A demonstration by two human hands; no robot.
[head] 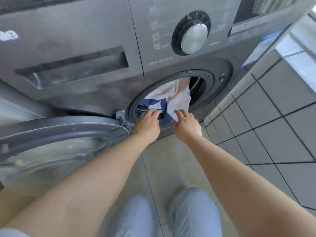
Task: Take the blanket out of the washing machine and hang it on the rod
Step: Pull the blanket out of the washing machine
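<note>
So the dark grey front-loading washing machine [106, 48] has its round glass-windowed door [59, 134] swung all the way open to the left, which leaves the drum mouth clear for both arms. The white blanket with dark blue stripes [172, 98] sits bunched in the drum opening, one corner spilling over the black rubber door seal [209, 82] toward the person.

Left hand [147, 124] is at the bottom lip of the opening with the fingers bent down onto the blue-striped part; looks like a grip forming, but I can't tell if it's actually clamped on cloth. Right hand [185, 124] has its fingers spread apart, tips just touching the hanging white corner, nothing pinched yet.

My guess is two hands because wet fabric is heavy and floppy. It hasn't left the drum, and no rod in sight. Pale tiled floor [273, 125] below, so watch it doesn't drag.
</note>
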